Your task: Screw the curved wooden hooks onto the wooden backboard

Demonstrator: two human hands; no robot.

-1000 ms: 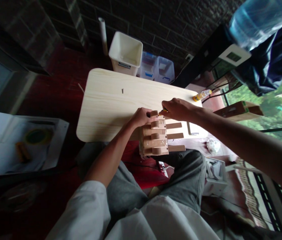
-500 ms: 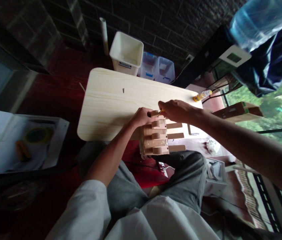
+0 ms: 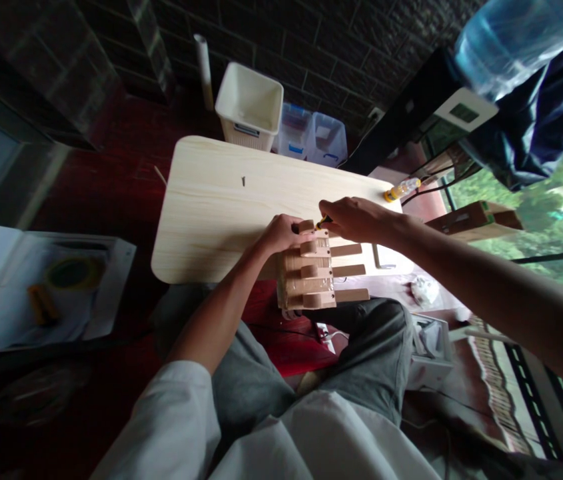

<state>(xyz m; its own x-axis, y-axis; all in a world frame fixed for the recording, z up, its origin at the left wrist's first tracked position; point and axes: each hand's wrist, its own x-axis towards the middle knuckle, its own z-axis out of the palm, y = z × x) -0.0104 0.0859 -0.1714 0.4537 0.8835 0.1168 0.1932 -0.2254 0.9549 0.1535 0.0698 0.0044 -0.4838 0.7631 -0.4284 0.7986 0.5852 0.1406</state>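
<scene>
A wooden piece with several pegs and slats (image 3: pixel 317 272), partly wrapped in clear tape, sits at the near edge of the light wooden table (image 3: pixel 211 200). My left hand (image 3: pixel 284 233) is closed on its far left end, thumb and fingers gripping the end block. My right hand (image 3: pixel 348 217) is closed around a small yellow-and-black tool (image 3: pixel 322 222), whose tip meets the far end of the wooden piece beside my left fingers. Most of the tool is hidden in my fist, so its kind is unclear. A small dark screw (image 3: pixel 243 181) lies on the table beyond my left hand.
A yellow screwdriver with a clear handle (image 3: pixel 402 190) lies at the table's right end. An L-shaped metal key (image 3: pixel 378 258) lies near the right front corner. Behind the table stand a cream bin (image 3: pixel 251 110) and clear plastic boxes (image 3: pixel 311 133). An open white case (image 3: pixel 76 287) is at left.
My right hand has turned slightly at the wrist, and a dark part of the tool now shows. My left hand keeps its grip. The whole view has shifted a little.
</scene>
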